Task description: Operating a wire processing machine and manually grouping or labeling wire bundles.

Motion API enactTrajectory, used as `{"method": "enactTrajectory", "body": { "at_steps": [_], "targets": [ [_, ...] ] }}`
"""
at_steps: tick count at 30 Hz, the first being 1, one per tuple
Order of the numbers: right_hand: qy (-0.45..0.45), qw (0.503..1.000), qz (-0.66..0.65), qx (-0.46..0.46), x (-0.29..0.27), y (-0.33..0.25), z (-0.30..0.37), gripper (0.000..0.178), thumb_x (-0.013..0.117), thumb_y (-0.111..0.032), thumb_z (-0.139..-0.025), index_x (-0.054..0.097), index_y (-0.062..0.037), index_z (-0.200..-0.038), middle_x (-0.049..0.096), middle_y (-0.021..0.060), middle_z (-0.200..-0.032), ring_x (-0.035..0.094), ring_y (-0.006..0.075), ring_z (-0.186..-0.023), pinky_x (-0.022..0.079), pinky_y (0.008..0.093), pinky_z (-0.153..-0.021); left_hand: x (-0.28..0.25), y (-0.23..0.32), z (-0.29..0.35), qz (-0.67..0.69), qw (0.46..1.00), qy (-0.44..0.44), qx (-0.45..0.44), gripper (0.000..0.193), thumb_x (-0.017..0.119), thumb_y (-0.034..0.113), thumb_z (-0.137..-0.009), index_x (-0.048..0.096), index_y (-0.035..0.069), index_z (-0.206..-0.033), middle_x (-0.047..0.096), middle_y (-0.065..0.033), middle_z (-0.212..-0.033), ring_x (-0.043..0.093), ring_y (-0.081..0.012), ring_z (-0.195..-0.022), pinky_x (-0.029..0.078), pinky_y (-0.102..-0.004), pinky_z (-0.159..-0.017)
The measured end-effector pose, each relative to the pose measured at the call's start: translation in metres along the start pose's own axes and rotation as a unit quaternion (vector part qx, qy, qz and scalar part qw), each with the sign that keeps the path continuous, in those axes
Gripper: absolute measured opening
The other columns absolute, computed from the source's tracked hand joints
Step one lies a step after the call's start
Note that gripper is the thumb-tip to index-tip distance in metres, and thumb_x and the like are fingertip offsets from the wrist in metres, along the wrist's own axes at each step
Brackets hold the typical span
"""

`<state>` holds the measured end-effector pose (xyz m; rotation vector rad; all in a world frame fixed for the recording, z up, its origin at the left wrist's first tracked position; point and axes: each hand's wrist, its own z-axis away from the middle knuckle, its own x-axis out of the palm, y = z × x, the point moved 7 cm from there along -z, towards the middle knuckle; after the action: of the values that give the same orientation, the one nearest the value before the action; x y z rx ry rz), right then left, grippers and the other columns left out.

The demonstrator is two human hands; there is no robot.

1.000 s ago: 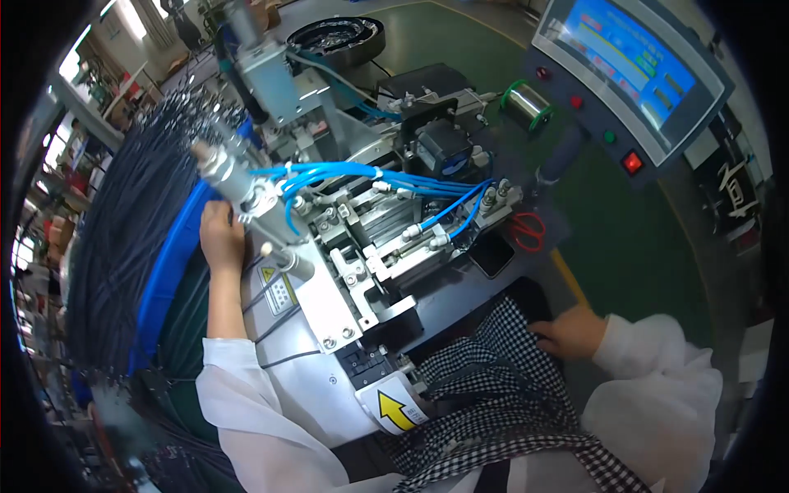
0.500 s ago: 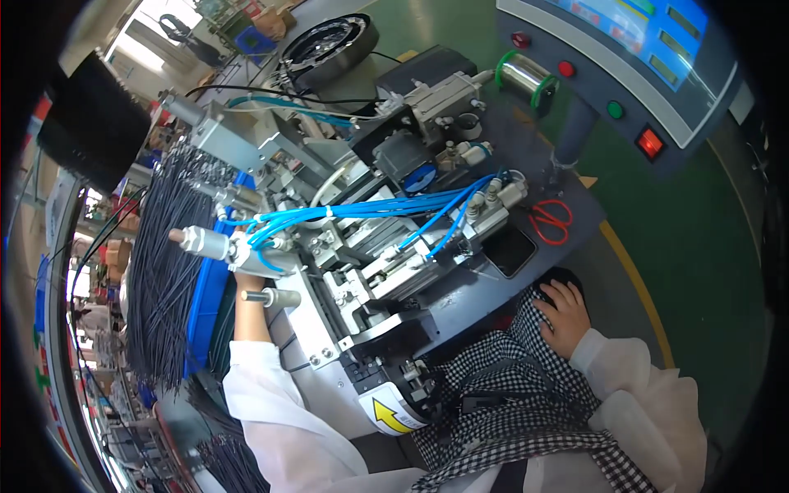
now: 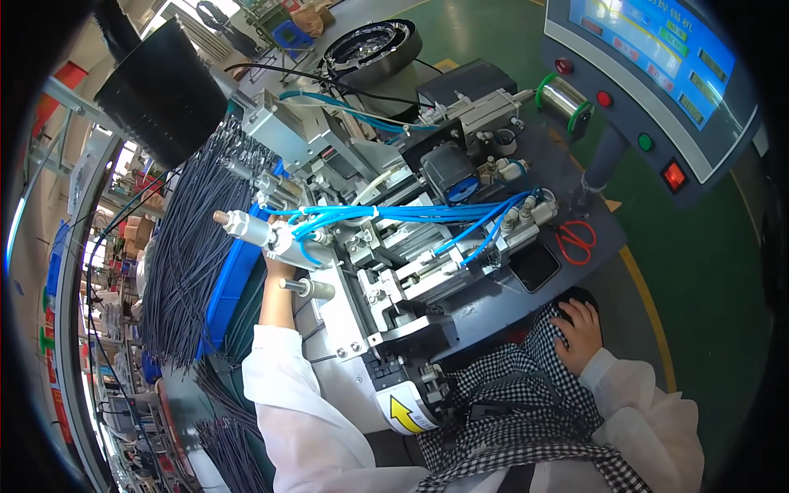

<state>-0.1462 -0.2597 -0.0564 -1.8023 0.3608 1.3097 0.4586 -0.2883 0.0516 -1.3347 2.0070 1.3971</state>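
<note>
Left hand [image 3: 275, 267] reaches behind the pneumatic cylinder [image 3: 261, 233], grip hidden; dark wire bundle [image 3: 193, 246] lies just left, lengthwise away. Right hand [image 3: 579, 329] rests open on checkered cloth [image 3: 526, 394].

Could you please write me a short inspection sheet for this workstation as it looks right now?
Surface: dark machine table, largely covered by the assembly machine.
Job's things: bundle of dark wires lying over a blue tray.
Clutter: red-handled scissors; solder spool.
Grippers: left hand reaches up by the wires, mostly hidden behind a cylinder; right hand rests on checkered cloth.
Cables: blue air hoses across the machine.
Surroundings: control panel, bowl feeder, green floor.
</note>
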Motion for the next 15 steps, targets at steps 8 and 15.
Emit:
{"method": "enactTrajectory", "body": {
  "at_steps": [8, 15],
  "targets": [
    [0.010, 1.000, -0.010, -0.013, 0.002, -0.004, -0.004, 0.037, 0.063, -0.013, -0.071, 0.058, -0.0090, -0.108, 0.046, 0.0164, -0.128, 0.035, 0.0364, -0.126, 0.021, 0.0545, -0.107, -0.013, -0.007, 0.008, -0.108, 0.993, 0.029, 0.045, 0.044, 0.059, 0.013, -0.086, 0.045, 0.001, -0.125, 0.060, -0.0067, -0.103, 0.058, -0.0182, -0.095, 0.044, -0.0293, -0.087],
    [0.009, 1.000, -0.002, -0.002, -0.001, 0.000, -0.002, 0.037, 0.063, -0.013, -0.071, 0.059, -0.0091, -0.107, 0.046, 0.0162, -0.128, 0.035, 0.0363, -0.126, 0.021, 0.0542, -0.108, -0.002, 0.037, 0.000, -0.017, 1.000, 0.012, -0.006, 0.045, 0.060, 0.012, -0.085, 0.045, 0.001, -0.126, 0.060, -0.0082, -0.104, 0.058, -0.0187, -0.097, 0.045, -0.0300, -0.086]
  ]
}}
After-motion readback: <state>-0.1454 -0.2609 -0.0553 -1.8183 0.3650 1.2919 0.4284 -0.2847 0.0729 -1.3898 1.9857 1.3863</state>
